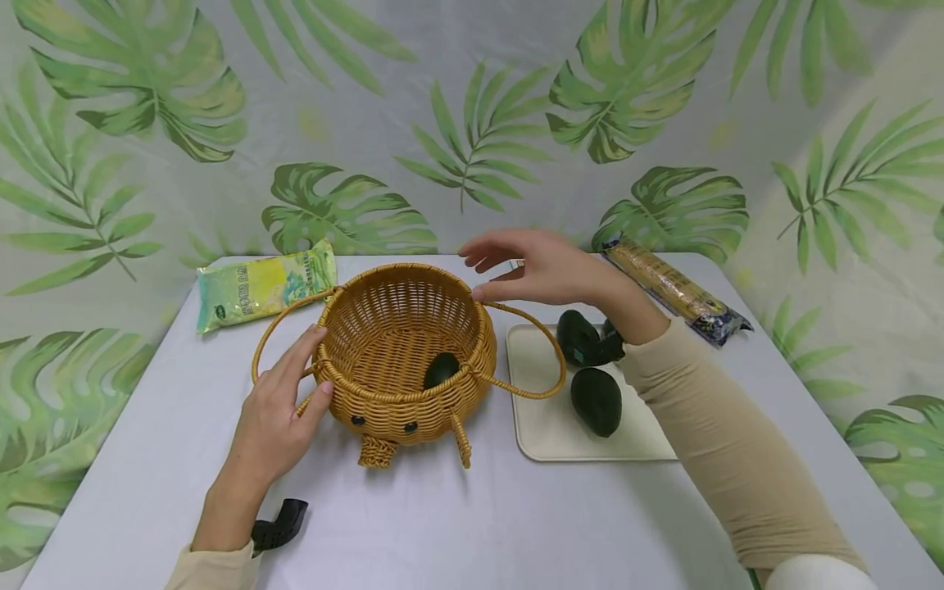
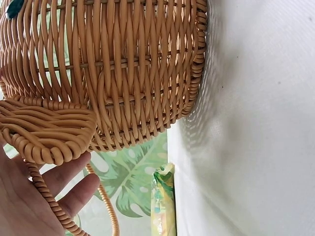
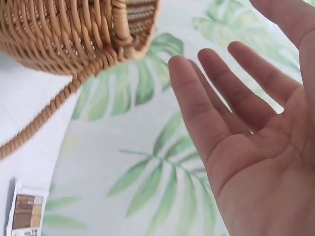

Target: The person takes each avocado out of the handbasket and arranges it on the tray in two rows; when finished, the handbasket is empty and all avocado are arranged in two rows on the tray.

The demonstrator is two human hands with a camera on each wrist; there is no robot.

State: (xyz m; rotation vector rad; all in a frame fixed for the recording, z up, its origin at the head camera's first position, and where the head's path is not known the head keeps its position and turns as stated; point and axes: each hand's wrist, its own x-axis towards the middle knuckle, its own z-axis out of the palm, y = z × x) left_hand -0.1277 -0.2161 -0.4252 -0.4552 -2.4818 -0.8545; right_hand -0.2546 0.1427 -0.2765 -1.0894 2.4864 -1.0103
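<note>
Steadying the wicker basket (image 1: 408,352) near the middle of the white surface (image 1: 479,524), with the left hand (image 1: 276,418) resting against its left side: fingers (image 2: 64,189) lying fairly straight beside the woven ear flap and the thin loop handle, thumb touching the rim, nothing actually clasped. Hovering above the far right rim with the right hand (image 1: 542,266), palm down, fingers (image 3: 197,108) spread and relaxed, holding nothing; the right wrist view confirming a bare open palm.

Lying already at the bottom of the basket: one dark avocado (image 1: 441,369). Waiting on the pale cutting board (image 1: 546,434) just right of the basket: two more avocados, one toward the near side (image 1: 596,400) and one farther back (image 1: 578,336), partly hidden behind the right forearm. Judging by that, roughly a third of the fruit moved over, two pieces remaining to be picked up.

Sitting untouched farther back: a yellow-green packet (image 1: 261,287) at the left and a long wrapped packet (image 1: 674,287) at the right.
</note>
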